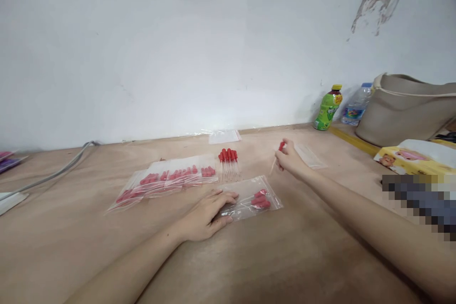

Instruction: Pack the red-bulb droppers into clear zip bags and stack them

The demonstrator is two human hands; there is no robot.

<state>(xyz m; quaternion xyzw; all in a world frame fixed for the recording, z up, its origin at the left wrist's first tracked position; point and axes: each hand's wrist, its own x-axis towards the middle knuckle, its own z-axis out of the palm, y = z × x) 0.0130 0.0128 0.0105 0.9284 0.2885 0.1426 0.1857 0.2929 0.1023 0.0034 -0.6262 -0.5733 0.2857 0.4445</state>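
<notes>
Right hand (290, 159) pinches dropper (281, 146) (red-capped), left hand (208, 213) pins bag (245, 189)

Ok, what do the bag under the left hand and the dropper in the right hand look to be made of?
Bag: thin clear plastic film, glossy; the table shows through it and it wrinkles under the left hand. Dropper: the red top looks like matte rubber or soft plastic; the stem is see-through, glass or clear plastic, too small to tell, held in the right hand.
</notes>
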